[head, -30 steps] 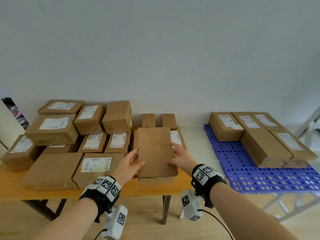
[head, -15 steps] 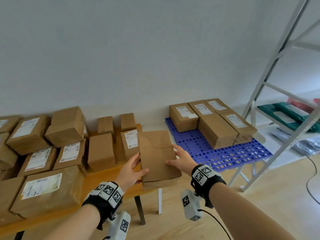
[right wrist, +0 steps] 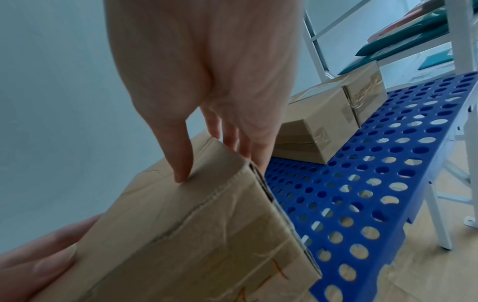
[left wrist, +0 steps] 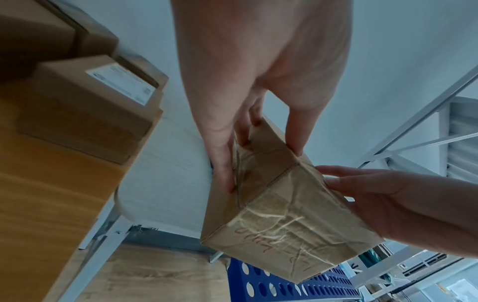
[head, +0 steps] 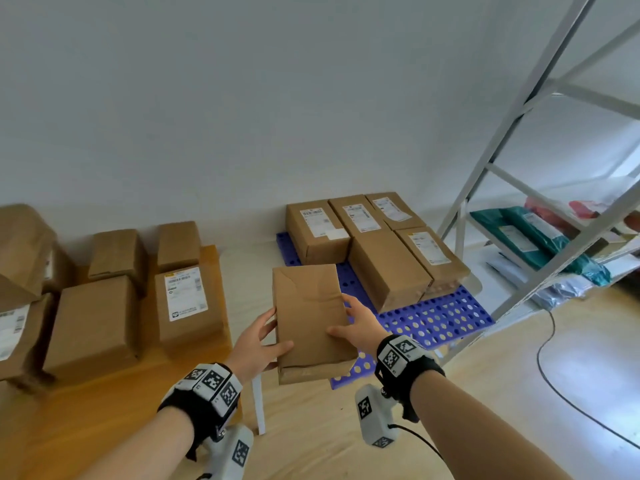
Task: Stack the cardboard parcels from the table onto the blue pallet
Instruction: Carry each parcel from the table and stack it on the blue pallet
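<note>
Parcel (head: pixel 308 317) gripped between both hands above wooden floor (head: pixel 519 393), between table (head: pixel 104 393) and blue pallet (head: pixel 446 320).

Parcel (head: pixel 308 320) between hands: matt creased cardboard, glossy tape; pallet (head: pixel 440 317) beyond: perforated blue plastic; table (head: pixel 104 403) left: smooth wood

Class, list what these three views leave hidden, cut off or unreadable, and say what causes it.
- Held parcel: handwriting on its end, left wrist view, too creased to read.
- Shipping labels on pallet parcels, head view: print too small.
- Left hand fingertips, head view: hidden behind the parcel.
- Table, head view: cut off by the left edge.
- Blue pallet: partly covered by parcels.
</note>
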A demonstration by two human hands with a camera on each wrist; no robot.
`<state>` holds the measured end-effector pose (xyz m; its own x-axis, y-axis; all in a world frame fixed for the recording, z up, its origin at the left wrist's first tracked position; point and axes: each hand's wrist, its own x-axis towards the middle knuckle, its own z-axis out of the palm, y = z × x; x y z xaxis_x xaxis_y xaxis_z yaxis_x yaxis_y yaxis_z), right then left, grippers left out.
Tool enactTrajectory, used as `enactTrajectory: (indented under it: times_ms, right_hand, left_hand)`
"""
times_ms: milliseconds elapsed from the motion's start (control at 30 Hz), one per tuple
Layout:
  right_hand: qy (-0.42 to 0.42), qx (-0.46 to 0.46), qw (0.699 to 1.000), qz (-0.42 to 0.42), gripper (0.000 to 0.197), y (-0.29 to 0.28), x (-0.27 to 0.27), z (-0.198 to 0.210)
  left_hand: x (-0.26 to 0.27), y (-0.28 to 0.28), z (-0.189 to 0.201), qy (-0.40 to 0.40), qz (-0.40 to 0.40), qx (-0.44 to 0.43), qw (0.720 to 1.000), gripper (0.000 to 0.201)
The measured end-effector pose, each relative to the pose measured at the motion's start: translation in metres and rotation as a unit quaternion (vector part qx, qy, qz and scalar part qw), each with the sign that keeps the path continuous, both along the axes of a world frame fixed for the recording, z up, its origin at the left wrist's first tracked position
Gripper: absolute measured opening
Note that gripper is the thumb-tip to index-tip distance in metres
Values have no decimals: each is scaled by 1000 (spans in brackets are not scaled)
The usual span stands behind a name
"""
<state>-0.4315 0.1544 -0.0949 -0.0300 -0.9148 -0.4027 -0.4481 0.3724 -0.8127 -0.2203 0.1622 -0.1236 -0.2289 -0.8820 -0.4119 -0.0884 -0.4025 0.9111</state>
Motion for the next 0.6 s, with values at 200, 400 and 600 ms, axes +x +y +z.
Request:
enactTrajectory:
  times_ms: [200,400,600]
  right_hand:
    - [35,32,999,-3,79,-42,-28,-21]
    - [76,66,995,0,81,-64,-46,-36]
    - [136,83,986,47,81,-86,-59,-39]
  left_hand:
    - [-32,-45,-36,14,3,31,999,80]
    - [-56,-65,-53,19,-4,36,999,78]
    - [-73,-80,-61,23,21,47,998,77]
